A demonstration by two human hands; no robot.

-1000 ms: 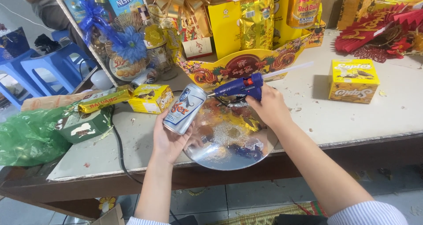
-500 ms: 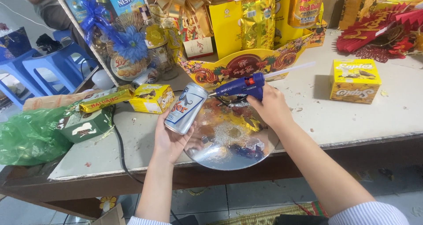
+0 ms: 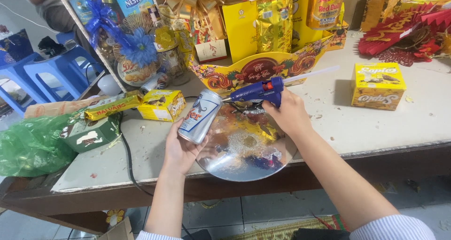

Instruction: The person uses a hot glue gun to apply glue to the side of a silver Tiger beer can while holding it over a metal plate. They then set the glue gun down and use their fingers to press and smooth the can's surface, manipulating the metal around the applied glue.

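Holding a silver drink can (image 3: 200, 116) tilted above the surface (image 3: 329, 127), the left hand (image 3: 181, 150) has its fingers curled around the can's lower half from underneath, the thumb lying along the near side. The can's top end points up and away from those fingers, toward the nozzle of a blue glue gun (image 3: 257, 92). The right hand (image 3: 289, 115) has its fingers wrapped tight around the gun's grip, and the nozzle tip sits just beside the rim of the can, close enough that I cannot tell whether they touch. A white glue stick pokes out of the gun's back, away from the fingers, to the right.

Below both sets of fingers lies a round shiny tray (image 3: 244, 150), hanging slightly over the surface's near edge and reflecting the colours above it. Beyond the right fingers stands a yellow gift basket (image 3: 256, 68) packed with gold packets and a bow. Left of the left fingers lie a small yellow box (image 3: 162, 105), a black cord (image 3: 126, 150) and a green plastic bag (image 3: 30, 146). Well to the right of the right fingers sits another yellow box (image 3: 378, 86).
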